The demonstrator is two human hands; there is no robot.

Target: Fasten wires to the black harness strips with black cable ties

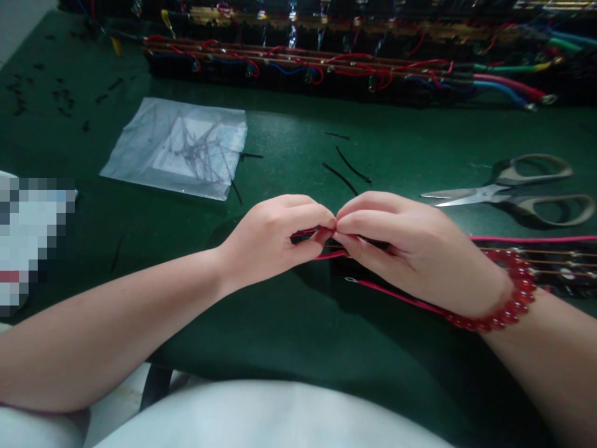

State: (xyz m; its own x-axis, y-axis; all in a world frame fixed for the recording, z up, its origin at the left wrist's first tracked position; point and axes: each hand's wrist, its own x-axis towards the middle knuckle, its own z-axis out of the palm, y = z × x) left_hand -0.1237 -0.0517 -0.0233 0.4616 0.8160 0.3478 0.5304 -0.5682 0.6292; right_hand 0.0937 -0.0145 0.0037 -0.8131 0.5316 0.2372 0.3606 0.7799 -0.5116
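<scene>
Green table (280,330); red wire (332,255) between left hand (284,233), right hand (401,246).

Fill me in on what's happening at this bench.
A person's left hand and right hand meet at the fingertips, pinching red wire at the end of a dark, wired strip. Open scissors lie beyond the right hand, and a clear bag of thin ties rests beyond the left. More wired strips lie along the far side of the green table.
</scene>
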